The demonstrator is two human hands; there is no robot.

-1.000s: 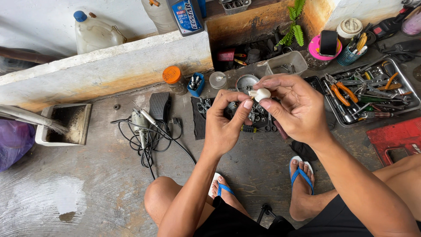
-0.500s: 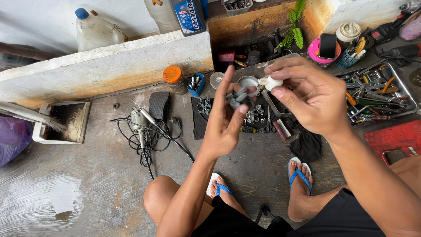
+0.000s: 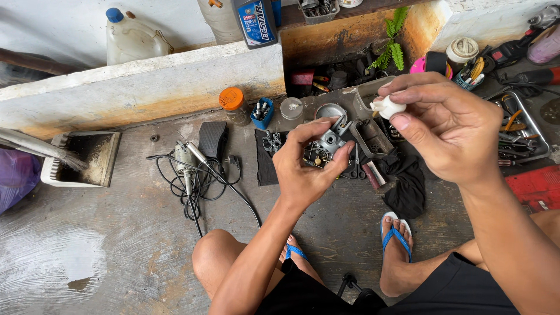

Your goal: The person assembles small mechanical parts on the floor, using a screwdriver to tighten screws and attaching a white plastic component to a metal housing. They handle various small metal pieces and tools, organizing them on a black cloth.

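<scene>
Left hand [image 3: 306, 169] grips metal part [image 3: 328, 143]; right hand [image 3: 446, 131] pinches white piece [image 3: 387, 107].

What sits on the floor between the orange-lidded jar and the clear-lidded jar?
In the head view, a small blue tray of bits sits between the orange-lidded jar and the clear-lidded jar.

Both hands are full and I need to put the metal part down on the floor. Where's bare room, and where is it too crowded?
Bare concrete floor lies at lower left, bordered by the dustpan, the coiled cord and the knee. It is crowded ahead: the left hand holds the metal part over loose parts and a black cloth, and the tool tray fills the right.
</scene>
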